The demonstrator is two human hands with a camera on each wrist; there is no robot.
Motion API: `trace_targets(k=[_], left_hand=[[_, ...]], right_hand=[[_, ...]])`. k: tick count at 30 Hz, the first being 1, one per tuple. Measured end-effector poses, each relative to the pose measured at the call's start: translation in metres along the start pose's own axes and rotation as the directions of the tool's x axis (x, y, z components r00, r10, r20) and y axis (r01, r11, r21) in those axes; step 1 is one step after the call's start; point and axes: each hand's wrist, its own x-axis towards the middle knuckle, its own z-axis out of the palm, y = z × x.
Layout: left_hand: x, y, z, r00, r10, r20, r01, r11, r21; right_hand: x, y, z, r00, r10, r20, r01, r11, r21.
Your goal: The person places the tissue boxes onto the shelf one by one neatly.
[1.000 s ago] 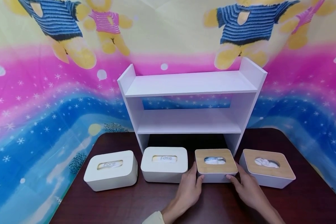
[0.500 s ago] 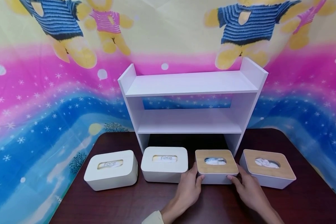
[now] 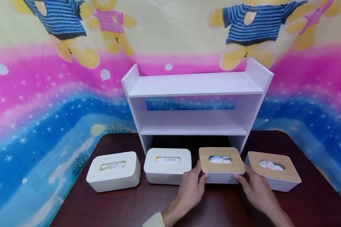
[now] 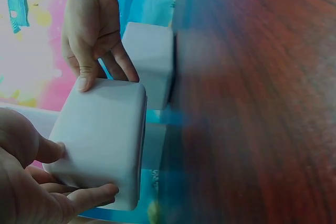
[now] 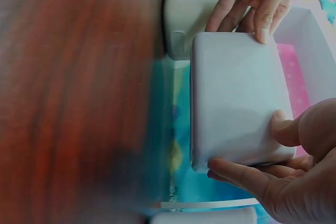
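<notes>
Both hands hold a white tissue box with a wood-toned lid (image 3: 213, 168), second from the right in the head view. My left hand (image 3: 191, 187) grips its left end, thumb on the near face. At the right end my right hand (image 3: 257, 190) holds it the same way. White tissue shows in the lid's oval slot. In the left wrist view, the box's smooth side (image 4: 100, 129) faces the camera with the fingers curled along its ends. The right wrist view shows the same box (image 5: 236, 98) between both hands, its edge apart from the tabletop.
To the left stand two cream tissue boxes, one near the hand (image 3: 167, 178) and one farther out (image 3: 116, 186). Another wood-lidded tissue box (image 3: 291, 170) sits close beside my right hand. Behind them a white two-tier shelf (image 3: 193, 123) stands on the dark table (image 3: 216, 214).
The held tissue box has risen slightly, with its far edge higher in the head view, and both hands have kept their grip. The other boxes have not moved.
</notes>
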Motion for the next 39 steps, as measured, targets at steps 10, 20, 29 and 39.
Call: trace_targets(k=[10, 20, 29, 39], left_hand=[[0.007, 0.011, -0.016, 1.0, -0.005, -0.028, 0.003, 0.998, -0.067], [0.02, 0.019, -0.034, 0.996, 0.026, -0.091, -0.039, 0.988, -0.147], [0.033, 0.028, -0.05, 0.983, 0.055, -0.174, -0.088, 0.978, -0.191], [0.05, 0.045, -0.06, 0.975, -0.025, -0.22, -0.051, 0.942, -0.331]], right_hand=[[0.0, -0.017, -0.017, 0.998, -0.033, -0.048, 0.031, 0.999, -0.039], [0.003, -0.036, -0.034, 0.986, -0.091, -0.143, 0.085, 0.995, -0.047], [0.007, -0.053, -0.048, 0.93, -0.172, -0.326, 0.185, 0.983, 0.008], [0.018, -0.069, -0.061, 0.893, -0.128, -0.431, 0.171, 0.983, 0.061]])
